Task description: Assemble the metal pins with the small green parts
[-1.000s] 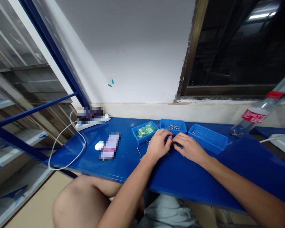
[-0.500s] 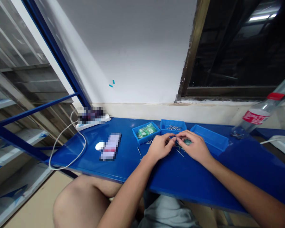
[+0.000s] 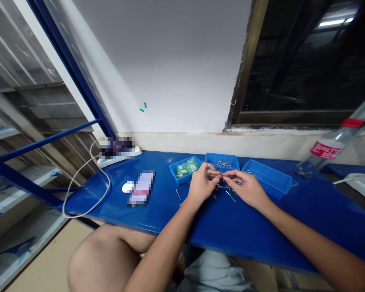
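My left hand (image 3: 202,183) and my right hand (image 3: 245,187) meet fingertip to fingertip above the blue table. Both are closed in a pinch around something small that I cannot make out. Under and between them lie several thin metal pieces (image 3: 230,196) that look like rivets or pins, partly covered by my fingers. One more thin metal piece (image 3: 178,194) lies apart, left of my left hand. Just beyond my hands stand a blue tray with green-and-white packets (image 3: 187,167), a blue tray holding metal pins (image 3: 222,164), and a longer blue tray (image 3: 269,179) on the right.
A phone-like object, blurred out (image 3: 141,188), lies on the left beside a white round item (image 3: 128,187). A white power strip (image 3: 120,157) and its looping cable (image 3: 108,186) are at the back left. On the right stands a clear plastic bottle (image 3: 328,148) with a red label.
My fingertips have lifted slightly, and the left fingers have straightened toward the right hand. More of the metal pieces under them now shows. The trays have stayed in place.
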`<control>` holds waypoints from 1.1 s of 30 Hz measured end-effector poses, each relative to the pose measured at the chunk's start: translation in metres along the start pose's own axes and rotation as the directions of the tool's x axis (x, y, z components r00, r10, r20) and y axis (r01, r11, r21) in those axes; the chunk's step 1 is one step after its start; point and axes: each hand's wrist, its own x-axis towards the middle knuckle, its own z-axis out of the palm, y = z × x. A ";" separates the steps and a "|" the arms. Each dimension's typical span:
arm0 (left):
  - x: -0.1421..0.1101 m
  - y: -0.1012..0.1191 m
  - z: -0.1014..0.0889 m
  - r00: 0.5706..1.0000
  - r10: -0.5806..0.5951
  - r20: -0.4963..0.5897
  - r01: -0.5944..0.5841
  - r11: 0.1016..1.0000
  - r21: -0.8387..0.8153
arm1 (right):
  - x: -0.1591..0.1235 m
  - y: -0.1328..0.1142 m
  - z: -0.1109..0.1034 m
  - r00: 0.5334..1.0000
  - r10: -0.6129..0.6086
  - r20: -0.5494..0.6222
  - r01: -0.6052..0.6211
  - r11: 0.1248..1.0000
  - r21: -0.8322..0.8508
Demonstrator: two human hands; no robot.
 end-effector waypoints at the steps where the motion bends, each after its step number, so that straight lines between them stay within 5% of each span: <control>1: -0.001 0.001 0.000 1.000 0.003 0.001 -0.003 1.000 0.017 | 0.000 0.000 0.000 1.000 0.008 -0.009 -0.008 1.000 -0.009; 14: -0.007 0.005 0.000 0.976 0.063 0.209 -0.106 0.975 0.197 | 0.002 -0.003 -0.008 0.990 -0.121 0.071 0.128 0.986 -0.105; 26: -0.010 0.002 0.000 0.944 0.120 0.307 -0.298 0.710 0.638 | 0.001 -0.009 -0.010 0.963 -0.181 0.200 0.205 0.973 -0.107; 29: -0.009 0.006 0.000 0.946 0.152 0.285 -0.293 0.776 0.558 | 0.000 -0.012 -0.011 0.977 -0.188 0.106 0.205 0.961 -0.184; 33: -0.007 0.013 0.000 0.974 0.190 0.121 -0.217 0.933 0.285 | 0.001 -0.011 -0.014 0.991 -0.126 -0.040 0.116 0.972 -0.203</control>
